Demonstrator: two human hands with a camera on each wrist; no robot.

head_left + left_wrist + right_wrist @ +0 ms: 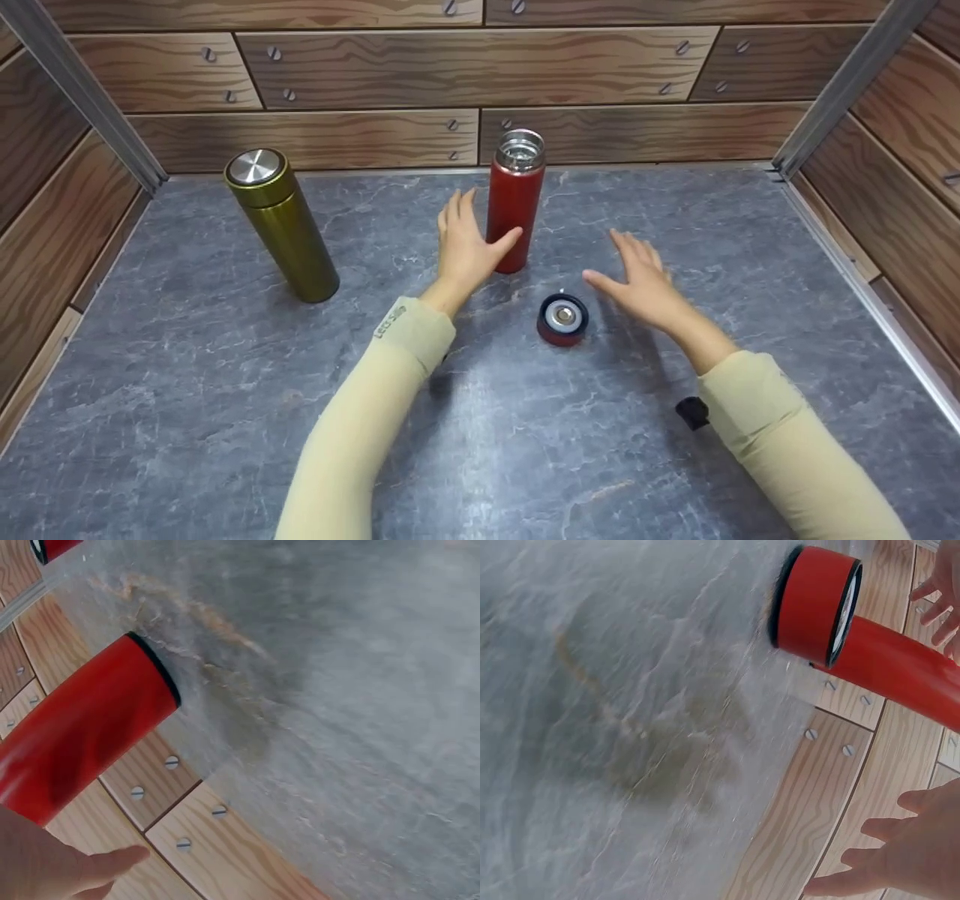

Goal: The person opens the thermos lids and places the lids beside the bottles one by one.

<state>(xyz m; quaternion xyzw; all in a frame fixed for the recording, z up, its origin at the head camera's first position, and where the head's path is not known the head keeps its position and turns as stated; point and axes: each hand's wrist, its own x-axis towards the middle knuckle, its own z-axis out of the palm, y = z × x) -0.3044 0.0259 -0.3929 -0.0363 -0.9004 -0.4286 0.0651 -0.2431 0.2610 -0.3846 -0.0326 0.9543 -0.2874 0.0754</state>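
A red thermos bottle (517,199) stands upright with its steel mouth uncovered. My left hand (466,251) is beside its left side, fingers spread and thumb reaching across the bottle's front. Whether it touches the bottle I cannot tell. In the left wrist view, the bottle (90,720) is just past the hand (52,866). The bottle's red lid (562,319) lies on the table in front, its pale inside facing up. To the right of the lid my right hand (641,285) hovers with fingers apart, holding nothing. The lid (814,607) also appears in the right wrist view.
An olive-green thermos bottle (289,232) with a steel-topped lid stands at the left. The grey marbled table (187,420) is bordered by wood-patterned walls (480,67) at the back and sides. A black object (691,412) shows by the right sleeve.
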